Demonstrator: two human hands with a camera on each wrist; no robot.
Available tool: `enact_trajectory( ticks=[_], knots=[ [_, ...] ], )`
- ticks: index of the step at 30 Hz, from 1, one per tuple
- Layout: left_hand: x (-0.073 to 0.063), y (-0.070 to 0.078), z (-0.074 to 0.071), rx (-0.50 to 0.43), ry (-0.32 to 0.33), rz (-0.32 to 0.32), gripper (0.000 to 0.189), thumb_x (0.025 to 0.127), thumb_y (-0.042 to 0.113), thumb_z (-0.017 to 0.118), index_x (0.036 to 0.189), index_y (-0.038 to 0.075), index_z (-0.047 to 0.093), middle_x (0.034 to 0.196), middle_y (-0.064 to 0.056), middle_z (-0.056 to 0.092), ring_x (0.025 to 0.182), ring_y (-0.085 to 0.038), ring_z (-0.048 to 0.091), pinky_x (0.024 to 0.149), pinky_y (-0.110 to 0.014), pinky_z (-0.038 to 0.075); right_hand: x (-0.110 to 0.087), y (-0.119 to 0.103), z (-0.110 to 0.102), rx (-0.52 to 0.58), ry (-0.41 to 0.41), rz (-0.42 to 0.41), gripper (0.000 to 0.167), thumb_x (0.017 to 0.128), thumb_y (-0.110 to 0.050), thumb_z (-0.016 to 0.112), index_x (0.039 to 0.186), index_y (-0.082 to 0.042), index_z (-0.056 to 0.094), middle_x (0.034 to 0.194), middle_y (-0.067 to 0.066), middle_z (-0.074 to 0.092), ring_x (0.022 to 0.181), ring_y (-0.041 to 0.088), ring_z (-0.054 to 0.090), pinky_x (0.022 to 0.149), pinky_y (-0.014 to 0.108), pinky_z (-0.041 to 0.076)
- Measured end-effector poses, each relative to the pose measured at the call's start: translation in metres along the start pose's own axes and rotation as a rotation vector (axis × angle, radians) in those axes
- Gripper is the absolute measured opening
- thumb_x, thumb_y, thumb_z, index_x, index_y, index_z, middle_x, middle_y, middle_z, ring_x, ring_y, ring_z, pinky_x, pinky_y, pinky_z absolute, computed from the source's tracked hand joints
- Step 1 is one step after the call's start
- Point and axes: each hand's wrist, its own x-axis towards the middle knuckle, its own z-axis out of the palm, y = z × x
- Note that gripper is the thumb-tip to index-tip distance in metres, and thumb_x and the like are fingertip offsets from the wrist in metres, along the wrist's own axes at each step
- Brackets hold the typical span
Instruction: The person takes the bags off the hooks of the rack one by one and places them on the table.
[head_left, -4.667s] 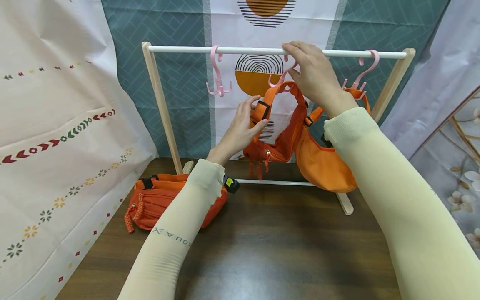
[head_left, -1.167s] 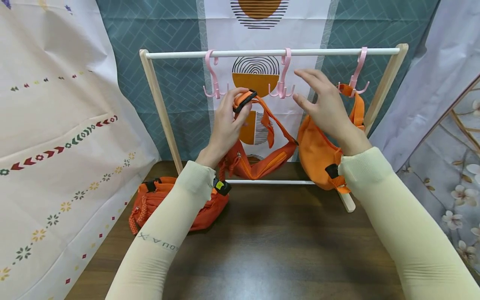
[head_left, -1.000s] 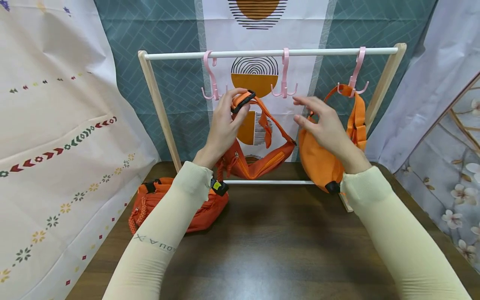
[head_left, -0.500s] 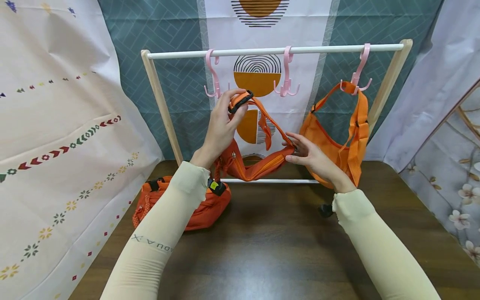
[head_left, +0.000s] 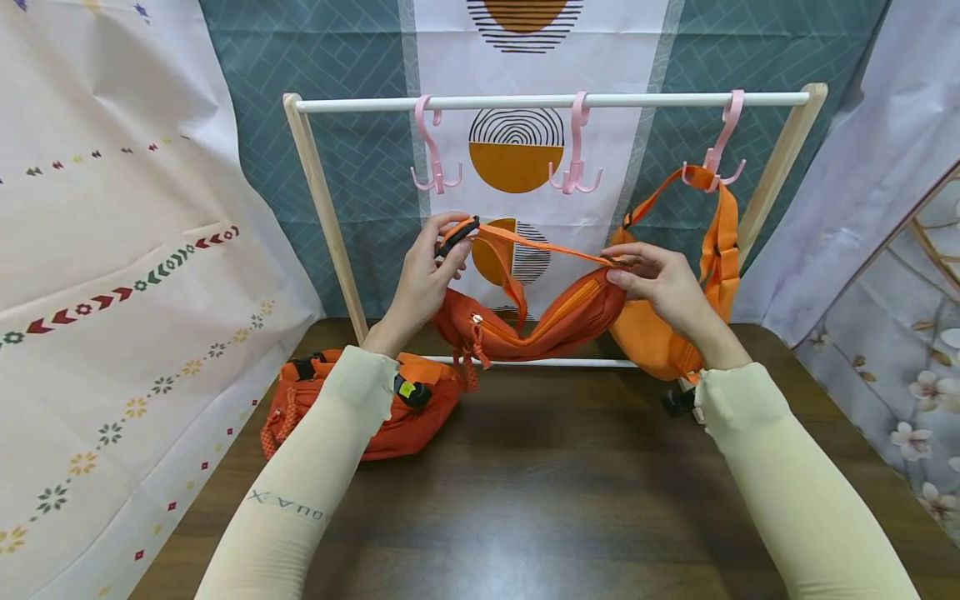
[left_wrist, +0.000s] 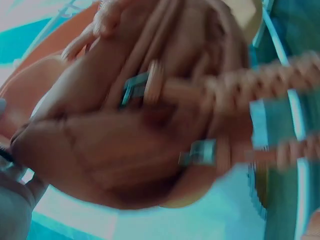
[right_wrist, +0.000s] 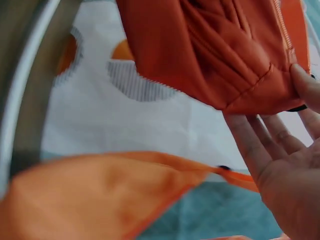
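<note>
A red-orange waist bag (head_left: 540,335) is held in the air before the rack, its zipper on top and cord pulls dangling. My left hand (head_left: 416,279) pinches its strap by a black buckle (head_left: 457,237). With thumb and fingers, my right hand (head_left: 667,287) grips the bag's right end, where the orange strap (head_left: 551,245) joins. Between the hands that strap runs nearly straight. The bag's underside (left_wrist: 125,155) with blurred cords fills the left wrist view. In the right wrist view, the thumb lies on the bag's end, the fingers behind it.
Three pink hooks hang from the white rail (head_left: 510,102): a bare left hook (head_left: 437,171), a bare middle hook (head_left: 576,171), and a right hook (head_left: 723,150) carrying a lighter orange bag (head_left: 648,337). Another red bag (head_left: 408,429) lies on the brown table (head_left: 555,467).
The waist bag has come off the middle hook. My right hand left the rail and came down to grip the bag's right end. My left hand has lowered, and the strap is pulled straighter.
</note>
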Motion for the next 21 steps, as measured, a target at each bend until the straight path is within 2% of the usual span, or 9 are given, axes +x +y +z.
enact_trajectory(
  ticks=[7, 13, 18, 21],
  knots=[
    [-0.023, -0.018, -0.001, -0.055, -0.102, -0.1, 0.04, 0.109, 0.015, 0.057, 0.148, 0.008, 0.048, 0.117, -0.017, 0.06, 0.085, -0.033, 0.062, 0.07, -0.033, 0.056, 0.013, -0.034, -0.019, -0.168, 0.075, -0.089, 0.033, 0.098, -0.014, 0.075, 0.129, -0.005, 0.072, 0.102, -0.01, 0.074, 0.085, 0.009, 0.07, 0.073, 0.017, 0.054],
    [-0.039, -0.025, 0.008, -0.105, -0.15, -0.153, 0.042, 0.109, 0.016, 0.056, 0.15, 0.01, 0.046, 0.123, -0.017, 0.055, 0.09, -0.041, 0.063, 0.072, -0.029, 0.055, 0.022, -0.062, -0.025, -0.296, 0.103, -0.115, 0.031, 0.098, -0.02, 0.075, 0.126, -0.007, 0.075, 0.102, -0.009, 0.072, 0.082, 0.007, 0.068, 0.07, 0.016, 0.052],
    [-0.052, -0.029, 0.015, -0.154, -0.19, -0.202, 0.045, 0.109, 0.016, 0.057, 0.152, 0.012, 0.044, 0.132, -0.019, 0.056, 0.1, -0.034, 0.066, 0.084, -0.03, 0.057, 0.027, -0.078, -0.029, -0.335, 0.108, -0.122, 0.032, 0.096, -0.019, 0.078, 0.126, -0.009, 0.076, 0.105, -0.008, 0.072, 0.084, 0.006, 0.069, 0.07, 0.014, 0.052],
    [-0.061, -0.035, 0.02, -0.154, -0.207, -0.226, 0.046, 0.109, 0.018, 0.058, 0.152, 0.014, 0.044, 0.135, -0.017, 0.058, 0.106, -0.03, 0.065, 0.086, -0.033, 0.056, 0.03, -0.085, -0.03, -0.339, 0.102, -0.117, 0.033, 0.095, -0.019, 0.079, 0.126, -0.01, 0.076, 0.108, -0.007, 0.072, 0.085, 0.005, 0.069, 0.069, 0.014, 0.052]
  ],
)
